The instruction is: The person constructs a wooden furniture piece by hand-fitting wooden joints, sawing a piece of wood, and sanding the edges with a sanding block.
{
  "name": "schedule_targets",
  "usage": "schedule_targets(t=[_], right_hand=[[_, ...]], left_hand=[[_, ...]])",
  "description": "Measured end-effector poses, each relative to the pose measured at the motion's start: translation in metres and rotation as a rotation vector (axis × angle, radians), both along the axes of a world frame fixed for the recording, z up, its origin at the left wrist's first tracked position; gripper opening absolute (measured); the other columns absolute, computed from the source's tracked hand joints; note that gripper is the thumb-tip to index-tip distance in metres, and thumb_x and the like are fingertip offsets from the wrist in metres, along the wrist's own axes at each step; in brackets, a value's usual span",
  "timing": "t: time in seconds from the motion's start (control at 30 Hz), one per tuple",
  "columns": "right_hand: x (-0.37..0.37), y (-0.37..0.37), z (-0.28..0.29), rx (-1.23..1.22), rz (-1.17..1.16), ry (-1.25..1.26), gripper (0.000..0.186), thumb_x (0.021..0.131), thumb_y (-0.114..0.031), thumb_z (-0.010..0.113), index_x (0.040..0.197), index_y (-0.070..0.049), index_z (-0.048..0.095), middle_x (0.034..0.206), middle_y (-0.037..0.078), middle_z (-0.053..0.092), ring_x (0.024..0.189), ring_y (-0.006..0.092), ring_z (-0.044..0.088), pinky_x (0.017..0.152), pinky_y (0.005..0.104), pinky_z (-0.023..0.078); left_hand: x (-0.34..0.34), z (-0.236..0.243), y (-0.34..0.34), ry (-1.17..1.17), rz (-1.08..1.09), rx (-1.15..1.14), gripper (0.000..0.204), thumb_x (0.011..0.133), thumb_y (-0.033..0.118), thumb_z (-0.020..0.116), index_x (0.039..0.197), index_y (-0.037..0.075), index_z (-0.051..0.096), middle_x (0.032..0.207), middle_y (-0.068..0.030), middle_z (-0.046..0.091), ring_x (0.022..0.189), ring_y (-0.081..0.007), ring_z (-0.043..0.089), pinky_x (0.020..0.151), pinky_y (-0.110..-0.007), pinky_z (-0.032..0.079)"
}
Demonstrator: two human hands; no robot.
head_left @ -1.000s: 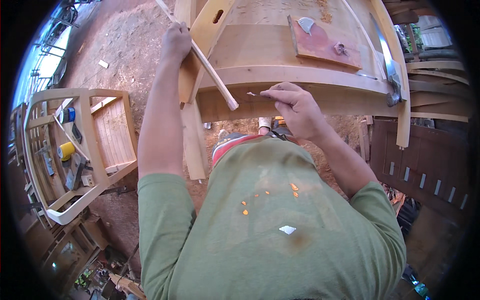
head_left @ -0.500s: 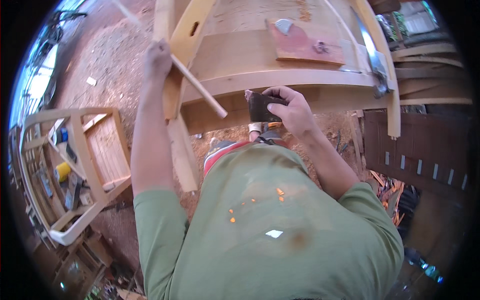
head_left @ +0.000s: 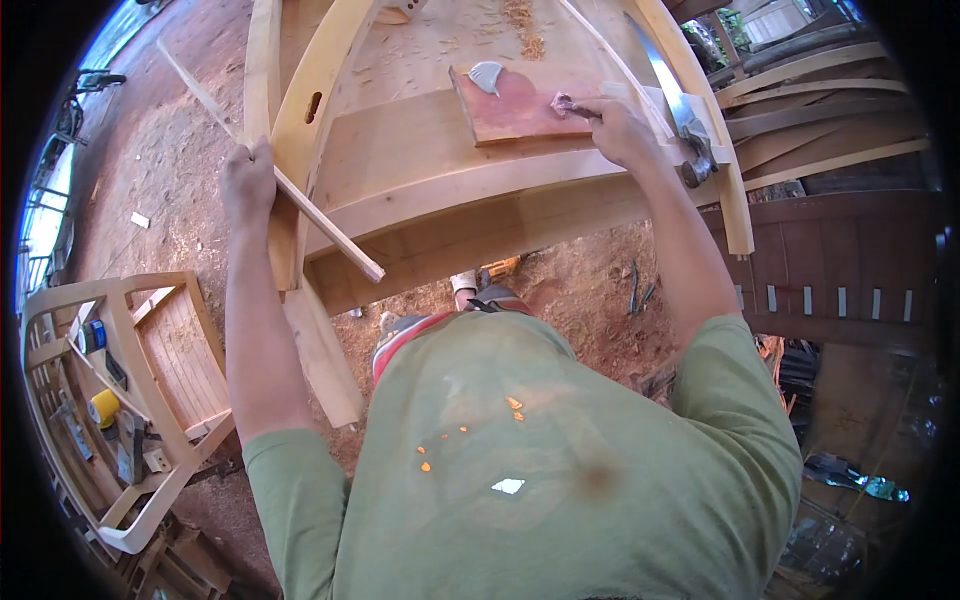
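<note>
My left hand (head_left: 247,185) grips a long thin wooden strip (head_left: 330,232), held diagonally beside a pale wooden frame piece (head_left: 298,120) with an oval slot. My right hand (head_left: 622,135) holds a thin dark blade (head_left: 582,110), seen nearly edge-on, its tip at a pinkish lump (head_left: 562,100) on a reddish board (head_left: 515,118). A white fan-shaped piece (head_left: 485,76) lies on that board. Right of my right hand are a handsaw (head_left: 660,70) and a hammer-like metal tool (head_left: 700,155), partly overlapping.
A curved wooden frame (head_left: 145,400) at lower left holds a yellow roll (head_left: 104,406) and tools. Curved planks (head_left: 810,140) are stacked at right above a dark slotted panel (head_left: 840,270). A plastic bottle (head_left: 865,480) lies lower right. Shavings cover the dirt floor (head_left: 590,290).
My right hand has moved up and right with the dark blade, from over the bench's front edge to the reddish board. My left hand appears lower and farther left as the view shifted.
</note>
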State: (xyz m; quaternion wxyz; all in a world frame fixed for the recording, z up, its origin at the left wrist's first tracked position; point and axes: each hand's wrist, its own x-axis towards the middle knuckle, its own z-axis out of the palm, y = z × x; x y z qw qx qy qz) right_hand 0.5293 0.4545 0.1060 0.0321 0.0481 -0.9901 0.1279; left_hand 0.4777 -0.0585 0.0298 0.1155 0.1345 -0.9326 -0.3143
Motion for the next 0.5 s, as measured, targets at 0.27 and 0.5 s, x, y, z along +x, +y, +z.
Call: schedule_targets(t=[0.27,0.5], right_hand=[[-0.011,0.02,-0.025,0.152,0.021,-0.077,0.04,0.092,-0.003,0.052,0.125,-0.014,0.073,0.13,0.014,0.068,0.121,0.0347,0.063,0.105,0.0399,0.048],[-0.034,0.015,-0.008,0.151,-0.031,-0.265,0.043,0.086,-0.002,0.056,0.122,-0.016,0.074,0.119,0.017,0.072,0.109,0.0384,0.068,0.099,0.0413,0.051]], left_hand=[[0.007,0.005,0.001,0.007,-0.008,-0.025,0.049,0.099,0.039,0.051,0.093,-0.006,0.069,0.094,-0.0342,0.067,0.096,-0.0512,0.065,0.087,-0.055,0.049],[0.007,0.004,0.0,-0.015,0.029,-0.088,0.05,0.1,0.039,0.047,0.093,-0.004,0.07,0.096,-0.0327,0.068,0.098,-0.0508,0.065,0.089,-0.055,0.049]])
